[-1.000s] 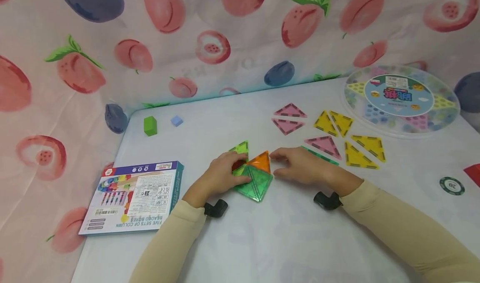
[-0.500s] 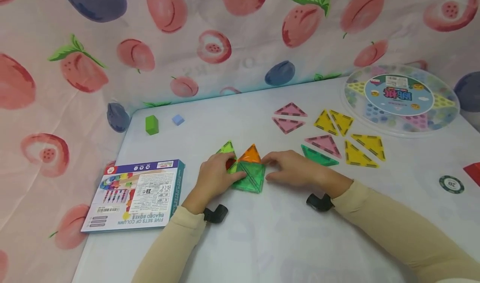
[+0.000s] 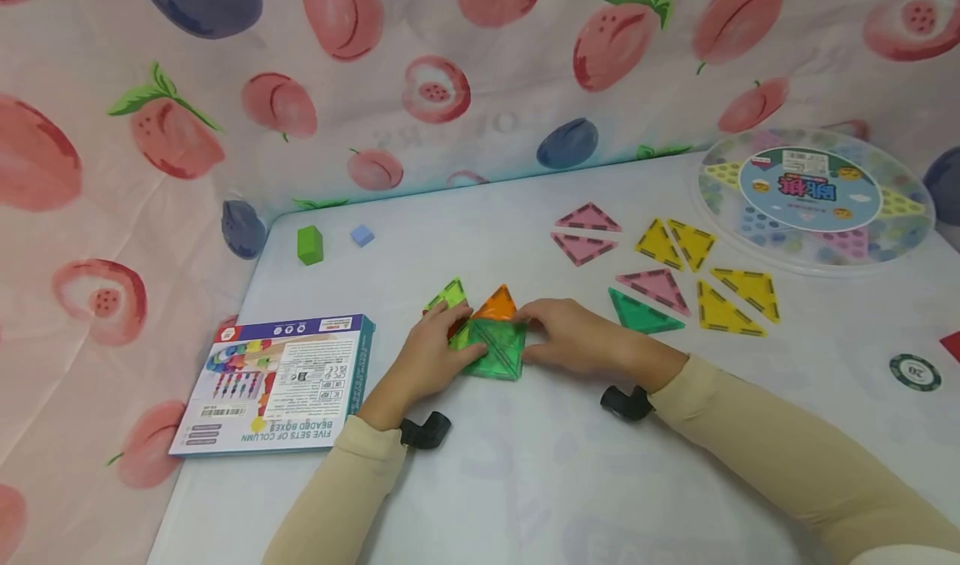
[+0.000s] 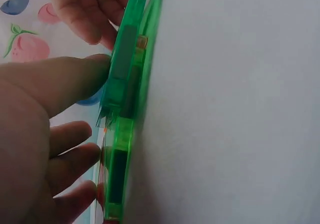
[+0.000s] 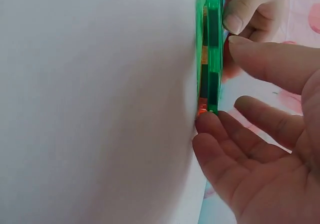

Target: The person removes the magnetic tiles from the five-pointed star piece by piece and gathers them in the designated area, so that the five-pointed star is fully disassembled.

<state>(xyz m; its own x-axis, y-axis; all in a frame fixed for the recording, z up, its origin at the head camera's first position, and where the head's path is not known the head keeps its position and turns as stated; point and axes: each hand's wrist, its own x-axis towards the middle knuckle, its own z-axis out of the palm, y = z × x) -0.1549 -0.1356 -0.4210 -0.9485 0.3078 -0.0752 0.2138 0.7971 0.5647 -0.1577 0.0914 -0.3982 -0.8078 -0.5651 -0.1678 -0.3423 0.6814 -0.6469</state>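
Note:
Translucent green triangular tiles (image 3: 501, 352) form a square on the white table, partly overlying other tiles. An orange triangular tile (image 3: 498, 305) juts out behind them, and lime-green tiles (image 3: 447, 292) lie on the left. My left hand (image 3: 426, 355) rests on the group, its thumb on the green tile (image 4: 120, 59) and its other fingers on the lime and red part. At the right edge, my right hand (image 3: 572, 337) touches the group with loosely bent fingers; its fingertips meet the tile edge (image 5: 213, 74) in the right wrist view. The fingers partly hide a red piece.
Pink triangles (image 3: 585, 248), yellow triangles (image 3: 729, 308) and a green triangle (image 3: 641, 315) lie to the right. Behind them is a round clear game box (image 3: 813, 248). A flat box (image 3: 273, 382), a green block (image 3: 310, 246) and a blue block (image 3: 362, 235) are left; a chip (image 3: 915, 372) is far right.
Both hands have turned the tile group so the green square now stands straighter, and shifted it slightly left. The right hand has followed to the left, uncovering the separate green triangle.

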